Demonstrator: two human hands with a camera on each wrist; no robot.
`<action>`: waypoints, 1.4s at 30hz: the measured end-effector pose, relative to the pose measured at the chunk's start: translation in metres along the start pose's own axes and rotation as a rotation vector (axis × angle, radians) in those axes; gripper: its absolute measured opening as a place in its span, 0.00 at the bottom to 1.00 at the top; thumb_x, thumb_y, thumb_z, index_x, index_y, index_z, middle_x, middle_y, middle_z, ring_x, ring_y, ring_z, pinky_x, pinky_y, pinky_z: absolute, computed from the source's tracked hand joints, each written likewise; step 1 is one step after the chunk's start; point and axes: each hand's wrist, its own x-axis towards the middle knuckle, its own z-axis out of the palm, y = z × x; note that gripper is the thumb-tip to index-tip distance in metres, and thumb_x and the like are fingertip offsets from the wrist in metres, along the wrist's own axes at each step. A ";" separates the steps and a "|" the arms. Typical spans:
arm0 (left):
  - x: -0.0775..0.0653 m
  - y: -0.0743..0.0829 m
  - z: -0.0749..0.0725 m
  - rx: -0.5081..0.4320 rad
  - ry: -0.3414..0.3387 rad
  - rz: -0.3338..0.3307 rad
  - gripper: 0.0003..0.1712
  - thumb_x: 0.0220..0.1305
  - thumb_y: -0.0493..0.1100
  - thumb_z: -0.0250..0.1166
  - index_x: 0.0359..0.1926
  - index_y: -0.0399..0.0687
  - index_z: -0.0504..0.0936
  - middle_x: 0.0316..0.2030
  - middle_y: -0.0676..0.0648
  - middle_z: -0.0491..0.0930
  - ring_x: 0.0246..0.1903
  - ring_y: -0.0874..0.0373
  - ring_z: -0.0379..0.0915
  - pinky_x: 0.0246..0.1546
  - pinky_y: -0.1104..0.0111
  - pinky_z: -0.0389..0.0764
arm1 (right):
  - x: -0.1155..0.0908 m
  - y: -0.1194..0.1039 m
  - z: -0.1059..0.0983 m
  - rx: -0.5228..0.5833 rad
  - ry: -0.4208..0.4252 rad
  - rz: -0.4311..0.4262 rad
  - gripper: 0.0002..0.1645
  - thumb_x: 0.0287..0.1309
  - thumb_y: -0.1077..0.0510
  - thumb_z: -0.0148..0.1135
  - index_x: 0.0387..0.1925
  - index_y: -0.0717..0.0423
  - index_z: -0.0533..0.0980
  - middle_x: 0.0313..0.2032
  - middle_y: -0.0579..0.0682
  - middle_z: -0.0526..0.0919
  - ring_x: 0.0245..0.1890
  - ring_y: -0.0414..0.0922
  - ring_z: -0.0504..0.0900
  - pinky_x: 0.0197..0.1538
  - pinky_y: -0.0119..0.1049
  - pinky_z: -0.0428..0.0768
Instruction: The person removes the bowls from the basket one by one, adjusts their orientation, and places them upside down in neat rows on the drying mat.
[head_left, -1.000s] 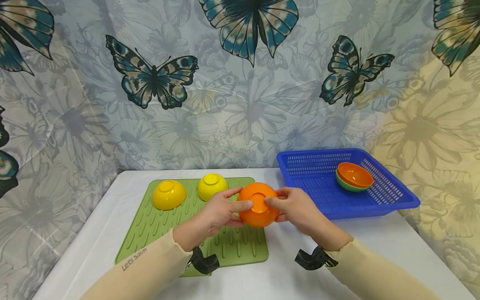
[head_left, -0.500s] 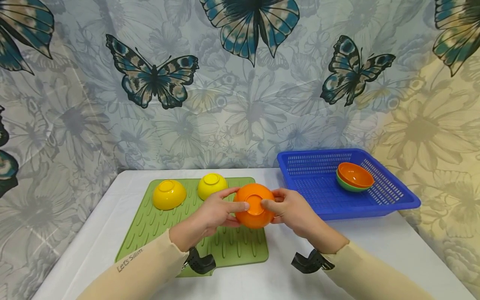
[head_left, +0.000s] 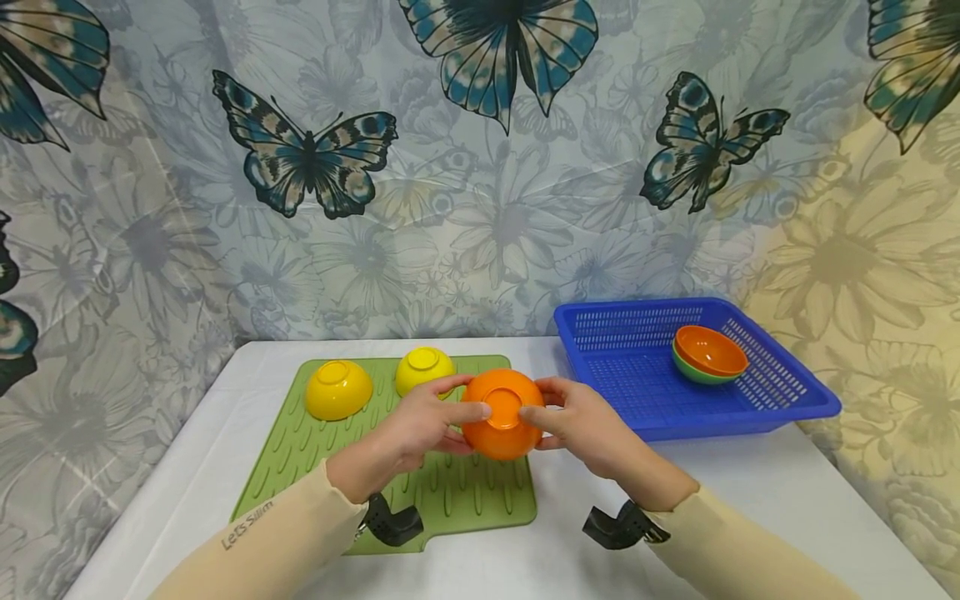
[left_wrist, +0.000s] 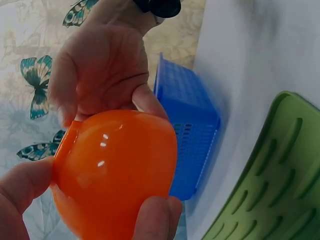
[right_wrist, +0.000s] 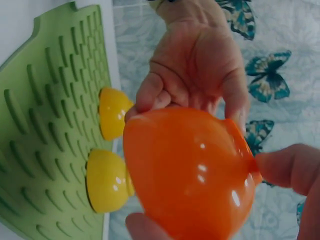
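Observation:
Both hands hold an orange bowl (head_left: 502,437) with its base turned up toward the head camera. On its left side the left hand (head_left: 420,421) grips it, thumb on the base ring and fingers round the rim. Opposite, the right hand (head_left: 588,421) pinches it the same way, its thumb (right_wrist: 277,167) against the foot ring. In the head view the bowl overlaps the right part of a green ridged mat (head_left: 360,479). Two upside-down bowls stand on that mat: a deep yellow bowl (head_left: 338,392) and a lighter yellow bowl (head_left: 422,371).
A blue perforated basket (head_left: 615,404) stands at the back right of the white-covered table (head_left: 697,533). Inside it an orange bowl (head_left: 708,350) sits nested in a green bowl (head_left: 701,374). Behind the table hangs a butterfly-patterned cloth (head_left: 510,217).
Both hands have moved a little to the left and slightly toward the body with the orange bowl between them. The basket and the yellow bowls stay where they were.

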 end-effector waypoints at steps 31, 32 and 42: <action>-0.034 -0.017 -0.091 0.020 0.077 -0.060 0.44 0.63 0.47 0.72 0.73 0.40 0.61 0.45 0.33 0.77 0.32 0.42 0.83 0.35 0.55 0.86 | -0.012 0.002 -0.112 0.434 -0.272 -0.123 0.26 0.76 0.61 0.44 0.72 0.61 0.62 0.64 0.59 0.73 0.58 0.64 0.76 0.55 0.58 0.76; -0.037 -0.019 -0.095 0.021 0.083 -0.062 0.44 0.63 0.47 0.71 0.73 0.40 0.60 0.45 0.33 0.77 0.32 0.42 0.83 0.35 0.55 0.86 | -0.012 0.003 -0.119 0.461 -0.289 -0.133 0.25 0.77 0.61 0.43 0.71 0.59 0.64 0.64 0.58 0.73 0.58 0.63 0.76 0.56 0.58 0.76; -0.054 -0.036 -0.135 0.041 0.131 -0.122 0.46 0.65 0.47 0.70 0.75 0.38 0.55 0.46 0.32 0.75 0.33 0.43 0.82 0.37 0.55 0.86 | -0.008 0.018 -0.182 0.630 -0.330 -0.167 0.25 0.79 0.59 0.33 0.67 0.51 0.70 0.65 0.54 0.74 0.61 0.61 0.74 0.60 0.57 0.73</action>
